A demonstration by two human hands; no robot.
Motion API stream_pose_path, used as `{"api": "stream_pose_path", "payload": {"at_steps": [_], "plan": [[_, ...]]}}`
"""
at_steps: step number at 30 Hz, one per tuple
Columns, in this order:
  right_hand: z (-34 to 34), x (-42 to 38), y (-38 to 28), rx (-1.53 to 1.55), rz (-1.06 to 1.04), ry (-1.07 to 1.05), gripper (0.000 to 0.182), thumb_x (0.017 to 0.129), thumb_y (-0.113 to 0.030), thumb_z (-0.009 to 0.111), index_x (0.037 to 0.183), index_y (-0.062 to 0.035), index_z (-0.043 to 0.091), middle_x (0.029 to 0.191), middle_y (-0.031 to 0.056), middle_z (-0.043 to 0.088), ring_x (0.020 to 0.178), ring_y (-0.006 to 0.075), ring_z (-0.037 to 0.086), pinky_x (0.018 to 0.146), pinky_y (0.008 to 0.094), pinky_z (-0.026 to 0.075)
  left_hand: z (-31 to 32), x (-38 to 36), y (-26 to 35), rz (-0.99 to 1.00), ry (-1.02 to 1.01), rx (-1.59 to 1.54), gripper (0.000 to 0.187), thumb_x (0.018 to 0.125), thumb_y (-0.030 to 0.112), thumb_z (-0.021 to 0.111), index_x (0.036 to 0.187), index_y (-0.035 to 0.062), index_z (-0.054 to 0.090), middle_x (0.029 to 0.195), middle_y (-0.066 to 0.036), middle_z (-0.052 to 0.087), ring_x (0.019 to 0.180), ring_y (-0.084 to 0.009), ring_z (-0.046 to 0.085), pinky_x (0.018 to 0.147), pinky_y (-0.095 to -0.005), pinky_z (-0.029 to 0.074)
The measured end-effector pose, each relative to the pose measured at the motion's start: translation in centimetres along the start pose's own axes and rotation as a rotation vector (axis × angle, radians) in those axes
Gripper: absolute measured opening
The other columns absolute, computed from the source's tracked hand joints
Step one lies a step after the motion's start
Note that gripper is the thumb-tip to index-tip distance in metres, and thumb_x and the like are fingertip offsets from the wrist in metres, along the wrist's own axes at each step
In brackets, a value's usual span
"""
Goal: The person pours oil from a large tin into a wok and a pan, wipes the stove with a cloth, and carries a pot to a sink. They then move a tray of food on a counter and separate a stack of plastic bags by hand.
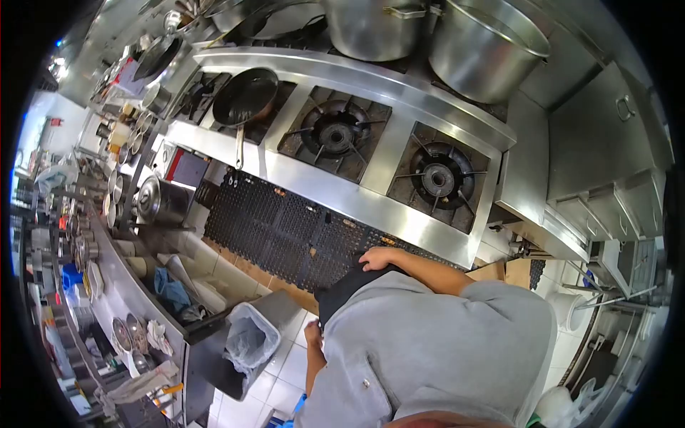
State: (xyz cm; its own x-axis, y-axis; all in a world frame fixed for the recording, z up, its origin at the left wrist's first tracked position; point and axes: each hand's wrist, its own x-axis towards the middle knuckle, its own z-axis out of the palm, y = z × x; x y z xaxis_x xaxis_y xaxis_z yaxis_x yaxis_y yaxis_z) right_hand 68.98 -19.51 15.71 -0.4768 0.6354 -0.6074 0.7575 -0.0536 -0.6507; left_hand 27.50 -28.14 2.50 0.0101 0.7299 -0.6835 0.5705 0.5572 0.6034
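Head view: a steel range (378, 187) spans the upper middle, two burners (335, 135) (437, 178) showing on its right part.
Grey shirt (442, 342): worn by the person, across the lower middle.
Black mat (271, 221): perforated, on the floor along the range's front.
Tall pots (371, 28) (489, 53): two, steel, side by side behind the burners.
Grey bin (285, 307): clear liner (250, 339) inside, left of the person.
Dark clothing (346, 298): below the shirt, between the hands.
Frying pan (246, 96): on the range's left part, handle past the front edge.
Right hand (378, 258): fingers bent, at the dark clothing's edge; cannot tell whether it grips.
Left hand (312, 334): beside the dark clothing, near the bin; fingers unclear, grip cannot be told.
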Motion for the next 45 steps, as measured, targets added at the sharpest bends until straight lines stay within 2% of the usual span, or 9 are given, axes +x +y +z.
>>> {"api": "stream_pose_path", "payload": {"at_steps": [2, 5, 13, 15, 20, 27, 33, 39, 45], "plan": [[0.3, -0.2, 0.7, 0.067, 0.029, 0.026, 0.05, 0.083, -0.036, 0.054, 0.122, -0.004, 0.052, 0.123, 0.0202, 0.052, 0.114, 0.0353, 0.048, 0.097, 0.0404, 0.038, -0.6, -1.4, 4.8, -0.065, -0.009, -0.076, 0.022, 0.086, 0.026, 0.054, 0.094, 0.0063, 0.055, 0.063, -0.003, 0.053, 0.048, -0.0121, 0.048, 0.042, -0.0267, 0.038], [0.1, -0.2, 1.6, 0.152, 0.028, 0.02, 0.051, 0.084, -0.037, 0.053, 0.123, -0.0046, 0.052, 0.124, 0.0195, 0.051, 0.116, 0.0342, 0.047, 0.098, 0.0392, 0.036, -0.6, -1.7, 8.1, -0.256, 0.058, -0.3, 0.023, 0.087, 0.028, 0.054, 0.095, 0.0062, 0.056, 0.062, -0.002, 0.053, 0.049, -0.0119, 0.05, 0.043, -0.0255, 0.037], [-0.8, 1.2, 2.1, 0.152, 0.031, -0.007, 0.05, 0.083, -0.038, 0.055, 0.121, -0.0058, 0.054, 0.125, 0.018, 0.051, 0.117, 0.0325, 0.047, 0.099, 0.0381, 0.036, 0.9, -3.5, 8.2, -0.212, 0.145, -0.386, 0.021, 0.086, 0.022, 0.055, 0.094, 0.0032, 0.059, 0.059, -0.002, 0.052, 0.047, -0.0107, 0.047, 0.04, -0.0246, 0.036], [-0.6, 1.4, 2.1, 0.128, 0.029, -0.016, 0.05, 0.082, -0.038, 0.055, 0.121, -0.0064, 0.054, 0.124, 0.0181, 0.052, 0.116, 0.0323, 0.047, 0.099, 0.0381, 0.036, 1.0, -4.6, 7.5, -0.174, 0.148, -0.157, 0.019, 0.084, 0.02, 0.055, 0.092, 0.0027, 0.061, 0.06, -0.002, 0.053, 0.046, -0.0106, 0.046, 0.039, -0.0249, 0.036], [-0.5, 2.2, 2.4, 0.095, 0.012, -0.029, 0.051, 0.083, -0.039, 0.055, 0.122, -0.0068, 0.054, 0.125, 0.0169, 0.051, 0.117, 0.0331, 0.047, 0.099, 0.0385, 0.036, 2.4, -6.4, 3.4, -0.17, 0.119, -0.15, 0.025, 0.086, 0.018, 0.048, 0.087, -0.0023, 0.063, 0.075, -0.007, 0.06, 0.07, -0.0144, 0.052, 0.064, -0.0283, 0.044], [0.0, 2.6, 2.4, 0.083, 0.017, -0.032, 0.049, 0.082, -0.037, 0.056, 0.12, -0.0065, 0.055, 0.124, 0.0172, 0.052, 0.116, 0.0333, 0.047, 0.098, 0.0386, 0.036, 2.9, -7.7, 3.0, -0.101, 0.137, -0.131, 0.023, 0.086, 0.013, 0.047, 0.091, -0.0026, 0.062, 0.079, -0.007, 0.061, 0.071, -0.0154, 0.054, 0.065, -0.0287, 0.045], [0.4, 3.1, 2.8, 0.082, 0.027, -0.015, 0.045, 0.081, -0.033, 0.057, 0.119, -0.0083, 0.056, 0.122, 0.0167, 0.054, 0.113, 0.0318, 0.05, 0.096, 0.0375, 0.038, 3.2, -7.8, 4.6, -0.149, 0.224, -0.26, 0.021, 0.088, 0.014, 0.047, 0.091, -0.0017, 0.061, 0.077, -0.007, 0.061, 0.067, -0.0165, 0.056, 0.06, -0.0298, 0.046], [1.3, 3.8, 3.9, 0.108, 0.013, 0.005, 0.043, 0.081, -0.032, 0.057, 0.116, -0.0072, 0.058, 0.115, 0.0162, 0.058, 0.108, 0.0311, 0.054, 0.093, 0.0369, 0.041, 3.8, -7.3, 3.5, -0.185, 0.23, -0.329, 0.021, 0.087, 0.015, 0.047, 0.092, 0.0, 0.061, 0.07, -0.005, 0.058, 0.054, -0.015, 0.051, 0.043, -0.0285, 0.038], [0.8, 4.0, 2.4, 0.022, 0.03, -0.031, 0.045, 0.081, -0.032, 0.057, 0.118, -0.0068, 0.056, 0.119, 0.0164, 0.056, 0.111, 0.0316, 0.052, 0.095, 0.0375, 0.04, 5.2, -7.0, 0.4, -0.252, 0.244, -0.498, 0.022, 0.088, 0.017, 0.046, 0.092, 0.0006, 0.061, 0.07, -0.004, 0.058, 0.055, -0.014, 0.05, 0.043, -0.028, 0.038]]}}
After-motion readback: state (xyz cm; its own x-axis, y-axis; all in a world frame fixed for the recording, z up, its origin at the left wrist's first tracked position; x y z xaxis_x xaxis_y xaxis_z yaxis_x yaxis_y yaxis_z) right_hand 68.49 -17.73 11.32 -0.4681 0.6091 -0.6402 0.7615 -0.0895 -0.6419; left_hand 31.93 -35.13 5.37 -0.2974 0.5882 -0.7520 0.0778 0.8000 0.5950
